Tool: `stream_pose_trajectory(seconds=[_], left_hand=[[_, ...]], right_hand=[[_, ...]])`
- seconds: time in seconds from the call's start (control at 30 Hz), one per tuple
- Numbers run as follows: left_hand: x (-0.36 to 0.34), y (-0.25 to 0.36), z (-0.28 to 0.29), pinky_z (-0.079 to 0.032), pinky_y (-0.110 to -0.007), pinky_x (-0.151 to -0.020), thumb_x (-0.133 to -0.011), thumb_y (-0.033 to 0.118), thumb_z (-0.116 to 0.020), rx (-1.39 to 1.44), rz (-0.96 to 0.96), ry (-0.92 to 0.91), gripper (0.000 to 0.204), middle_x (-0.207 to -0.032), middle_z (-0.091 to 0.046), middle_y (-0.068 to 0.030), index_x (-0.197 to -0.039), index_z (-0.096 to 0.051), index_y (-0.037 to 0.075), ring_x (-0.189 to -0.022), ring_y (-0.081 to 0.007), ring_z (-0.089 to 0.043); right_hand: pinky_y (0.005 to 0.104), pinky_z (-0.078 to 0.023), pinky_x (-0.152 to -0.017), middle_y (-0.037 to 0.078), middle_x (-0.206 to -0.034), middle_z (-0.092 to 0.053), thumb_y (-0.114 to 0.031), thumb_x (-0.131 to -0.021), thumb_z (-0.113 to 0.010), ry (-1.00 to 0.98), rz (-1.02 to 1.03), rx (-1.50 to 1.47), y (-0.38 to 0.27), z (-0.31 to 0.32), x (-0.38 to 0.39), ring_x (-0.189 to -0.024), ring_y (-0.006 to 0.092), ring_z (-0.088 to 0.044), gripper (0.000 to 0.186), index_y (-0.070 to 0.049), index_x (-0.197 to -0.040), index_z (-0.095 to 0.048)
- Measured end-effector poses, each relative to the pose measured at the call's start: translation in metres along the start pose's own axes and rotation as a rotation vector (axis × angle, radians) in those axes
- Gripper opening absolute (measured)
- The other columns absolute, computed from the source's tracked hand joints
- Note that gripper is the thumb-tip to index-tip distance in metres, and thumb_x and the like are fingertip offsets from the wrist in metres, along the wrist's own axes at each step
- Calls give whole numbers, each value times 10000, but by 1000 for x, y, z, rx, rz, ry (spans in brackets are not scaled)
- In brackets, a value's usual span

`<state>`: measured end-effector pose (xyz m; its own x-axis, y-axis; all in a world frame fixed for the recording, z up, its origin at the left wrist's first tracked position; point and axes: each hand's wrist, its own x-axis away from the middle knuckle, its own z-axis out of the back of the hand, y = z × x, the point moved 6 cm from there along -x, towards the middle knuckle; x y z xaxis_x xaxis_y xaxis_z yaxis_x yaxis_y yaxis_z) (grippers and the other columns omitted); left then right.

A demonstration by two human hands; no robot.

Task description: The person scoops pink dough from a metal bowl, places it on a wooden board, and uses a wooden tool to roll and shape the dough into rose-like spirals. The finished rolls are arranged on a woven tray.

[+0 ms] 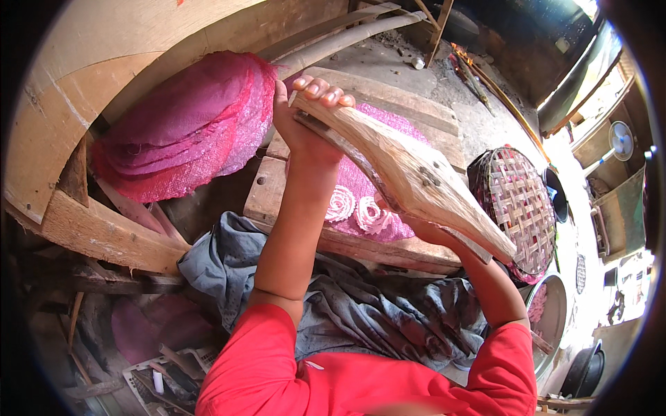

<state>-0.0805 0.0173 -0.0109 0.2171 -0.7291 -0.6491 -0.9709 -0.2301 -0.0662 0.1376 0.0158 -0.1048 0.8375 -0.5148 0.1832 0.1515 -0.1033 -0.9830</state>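
Note:
A long, rough-carved pale wooden hand press (409, 159) with two stacked arms slants across the middle, raised over the work. My left hand (312, 104) is closed round its far left end, the fingers over the top arm. Under its middle, my right hand (423, 229) grips it from below; the wood hides most of those fingers. Beneath the press, two white coiled spirals of dough-like strands, a left one (340, 204) and a right one (372, 215), lie on a pink mesh cloth (399, 125). The cloth is spread over a low wooden plank board (263, 191).
A stack of round pink mesh cloths (187, 125) stands at the left by a curved wooden panel (90, 76). On the right are a woven basket (524, 211) and a basin (551, 305) with pink stuff inside. Grey-blue cloth (374, 312) covers my lap. Sticks burn at the back.

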Motion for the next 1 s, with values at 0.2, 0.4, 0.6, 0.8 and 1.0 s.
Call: stream_pose_trajectory(seconds=[0.2, 0.4, 0.6, 0.8, 1.0], left_hand=[[-1, 4, -5, -485, -402, -758, -1017, 484, -264, -40, 4, 23, 557, -705, -624, -4, -791, -630, 130, -684, -206, -612], [-18, -17, 11, -454, -398, -766, -961, 673, -216, -174, 57, 118, 701, -729, -595, -66, -818, -568, 84, -725, -231, -573], [5, -92, 114, -445, -431, -791, -968, 648, -170, -42, 129, 594, 710, -701, -529, -79, -771, -548, 81, -689, -241, -525], [3, -104, 131, -448, -467, -715, -945, 680, -256, 79, 45, 480, 700, -629, -497, -79, -741, -542, 74, -618, -262, -517], [-2, -100, 98, -440, -438, -708, -964, 625, -257, -6, 47, 569, 635, -631, -483, -57, -743, -528, 95, -606, -231, -495]], right_hand=[[315, -508, -597, 266, -1196, -577, -618, -973, -288, 79, 30, 101, -15, 3, -3, -795, 235, -638, 770, 27, -1380, -396], [319, -530, -645, 270, -1088, -638, -668, -965, -208, -240, -167, -329, -48, 35, 67, -732, 233, -659, 830, 32, -1346, -440], [289, -435, -445, 70, -555, -537, -680, -964, -142, 226, -566, 260, -33, 80, 94, -439, 165, -524, 845, 9, -914, -628], [279, -421, -460, 53, -536, -521, -639, -986, -151, 234, -563, 542, -47, 85, 99, -428, 149, -506, 782, -25, -846, -615], [274, -386, -402, 40, -515, -512, -629, -983, -220, 313, -532, 512, -66, 87, 107, -382, 134, -471, 722, -43, -889, -631]])
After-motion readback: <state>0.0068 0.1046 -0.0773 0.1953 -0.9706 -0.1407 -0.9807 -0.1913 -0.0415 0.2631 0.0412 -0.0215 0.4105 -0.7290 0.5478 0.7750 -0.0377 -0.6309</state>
